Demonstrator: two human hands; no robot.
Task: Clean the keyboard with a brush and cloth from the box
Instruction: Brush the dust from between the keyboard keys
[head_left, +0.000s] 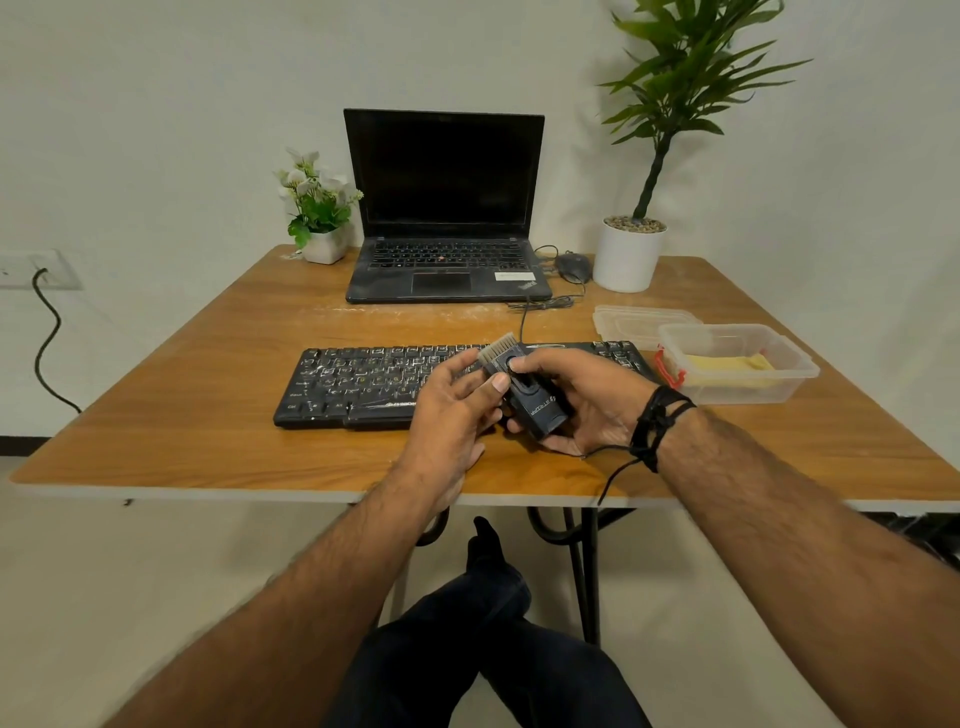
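Holding brush (524, 395) above keyboard (358, 384), right hand (576, 400) grip closed around it, left hand (457, 405) fingers steadying it

I saw a plain white wall (156, 104), a pale floor (104, 571), the wooden surface (208, 415) mid-frame, and a wall socket (31, 268) at left.

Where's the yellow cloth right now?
The yellow cloth lies inside the open plastic box on the table's right side, just right of the keyboard, untouched.
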